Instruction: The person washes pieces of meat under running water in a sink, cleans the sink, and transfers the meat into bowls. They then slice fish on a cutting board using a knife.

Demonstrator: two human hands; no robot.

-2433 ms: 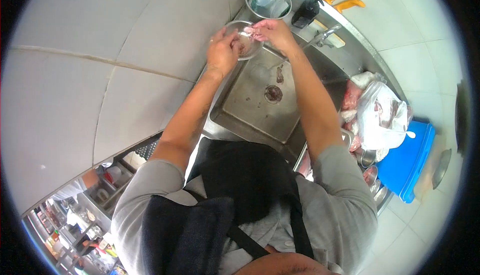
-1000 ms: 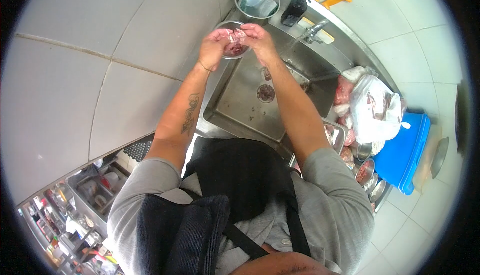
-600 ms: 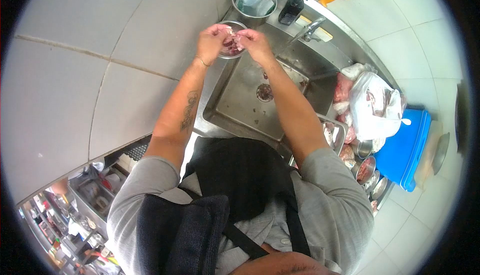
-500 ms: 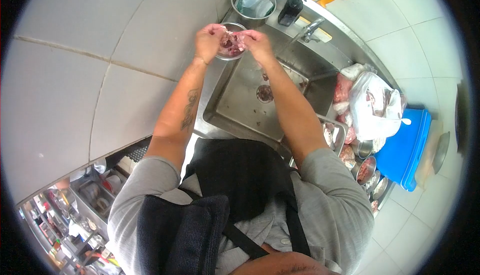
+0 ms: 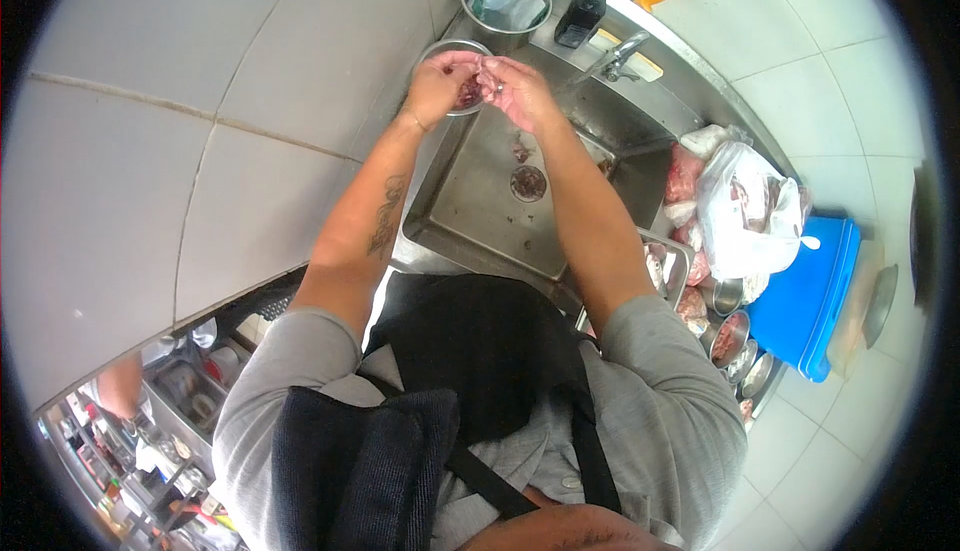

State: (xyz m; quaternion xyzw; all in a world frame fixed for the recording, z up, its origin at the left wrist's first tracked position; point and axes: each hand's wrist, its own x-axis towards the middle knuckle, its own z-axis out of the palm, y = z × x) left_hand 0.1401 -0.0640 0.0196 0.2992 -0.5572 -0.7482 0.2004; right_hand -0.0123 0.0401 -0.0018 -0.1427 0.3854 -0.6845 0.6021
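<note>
A round metal bowl (image 5: 430,53) with dark red pieces of meat (image 5: 468,94) stands at the sink's far left corner. My left hand (image 5: 440,88) is closed over the bowl, its fingers pinched. Close beside it, my right hand (image 5: 520,93) is closed too, thumb and fingers drawn together at the bowl's right rim. Between the fingertips of both hands is a small, pale pinkish piece of meat (image 5: 487,81), partly hidden by the fingers. Below them lies the metal sink (image 5: 480,196), with dark scraps around its drain (image 5: 528,184).
Behind the bowl stands a metal pot (image 5: 506,29) with a plastic bag in it. A black pump bottle (image 5: 583,16) and a faucet (image 5: 622,56) line the sink's back. Bagged meat (image 5: 685,176), a white plastic bag (image 5: 745,206) and a blue lid (image 5: 812,296) are at right.
My hands have come closer together over the bowl; the left moved right and turned over it, covering more of the meat. At lower left, another person's arm has come further into view.
</note>
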